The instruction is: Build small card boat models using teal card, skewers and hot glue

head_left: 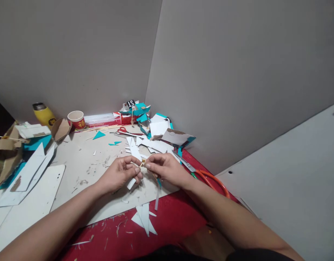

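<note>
My left hand [124, 173] and my right hand [167, 169] meet over the pale board [88, 185], fingertips almost touching. Both are closed in a pinch on a small, thin, yellowish stick [141, 164], which looks like wood. Its far end and anything else between the right fingers are hidden. Under the left fingers a white paper strip [131, 183] pokes out. Just below the right hand is a translucent strip [157, 199]. Behind the fingertips lie white cut pieces [133, 146]. Large orange-handled scissors [207, 177] rest beside my right wrist.
Red-handled scissors [122, 129], a paper cup [76, 119] and a yellow bottle [44, 114] stand or lie toward the back. Cardboard scraps [6, 159] crowd the left. White triangles [144, 219] lie on the red cloth [180, 217] in front. Grey walls [224, 79] close off the back and right.
</note>
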